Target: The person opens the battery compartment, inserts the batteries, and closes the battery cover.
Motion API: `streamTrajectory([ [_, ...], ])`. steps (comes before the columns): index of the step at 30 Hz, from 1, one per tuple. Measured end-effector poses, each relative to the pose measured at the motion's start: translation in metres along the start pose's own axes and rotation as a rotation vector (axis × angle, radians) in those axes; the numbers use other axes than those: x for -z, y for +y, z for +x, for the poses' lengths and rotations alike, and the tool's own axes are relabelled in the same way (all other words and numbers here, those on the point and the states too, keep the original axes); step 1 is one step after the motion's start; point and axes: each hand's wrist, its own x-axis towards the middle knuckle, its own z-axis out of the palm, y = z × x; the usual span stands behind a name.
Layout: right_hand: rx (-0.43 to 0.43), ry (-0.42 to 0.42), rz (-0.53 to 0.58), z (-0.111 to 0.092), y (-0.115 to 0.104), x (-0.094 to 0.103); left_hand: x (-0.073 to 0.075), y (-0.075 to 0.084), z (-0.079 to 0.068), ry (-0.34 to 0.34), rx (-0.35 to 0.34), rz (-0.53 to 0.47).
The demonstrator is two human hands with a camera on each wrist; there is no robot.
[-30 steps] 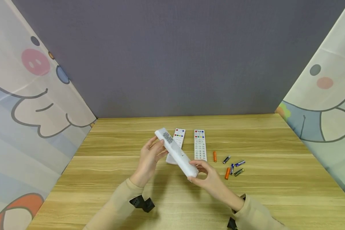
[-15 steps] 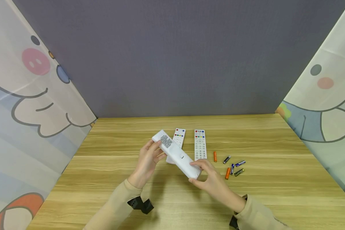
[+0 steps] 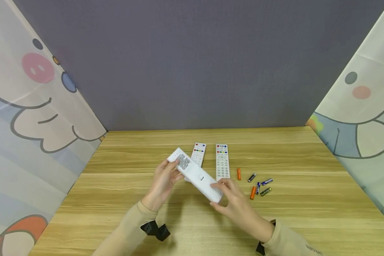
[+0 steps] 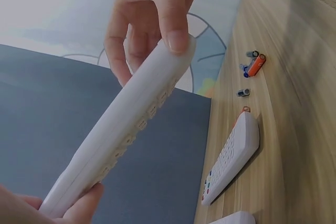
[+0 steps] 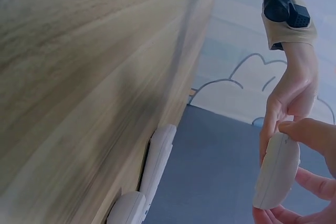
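Note:
A white remote control [image 3: 196, 173] is held in the air above the table, its back facing up with a grey printed label and a small latch mark. My left hand [image 3: 162, 183] grips its label end, the thumb lying on the back. At the other end, my right hand [image 3: 238, 205] pinches it between thumb and fingers. The left wrist view shows the button side of this remote control [image 4: 118, 124] turned downward. Under its upper end, partly covered, lies a second remote control [image 3: 199, 152], buttons up. A third remote control [image 3: 222, 160] lies just right of that one.
Right of the remotes, several small batteries lie loose on the wooden table [image 3: 131, 153]: orange batteries [image 3: 253, 192], blue batteries [image 3: 267, 181] and a dark green battery [image 3: 265, 191] among them. A dark grey panel [image 3: 192, 71] rises behind the table. Cartoon-printed curtains [image 3: 368, 117] hang at both sides.
The held remote has rolled so its back faces the head camera more fully, and its label end has dropped slightly to the left. Both hands keep their grip. The batteries and other remotes stay put.

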Motion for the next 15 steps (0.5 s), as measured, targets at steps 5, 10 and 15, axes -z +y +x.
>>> streamTrajectory([
  [5, 0.020, 0.003, -0.011, -0.0008, -0.0004, -0.0002, 0.0004, -0.0008, -0.0001, 0.024, 0.022, 0.007],
  [10, 0.014, 0.000, -0.008, -0.0014, -0.0004, -0.0004, 0.0004, -0.0019, -0.0006, 0.035, 0.021, 0.005],
  [15, 0.006, -0.011, 0.007, -0.0015, 0.0001, 0.0004, 0.0003, -0.0020, -0.0010, 0.042, 0.018, -0.007],
])
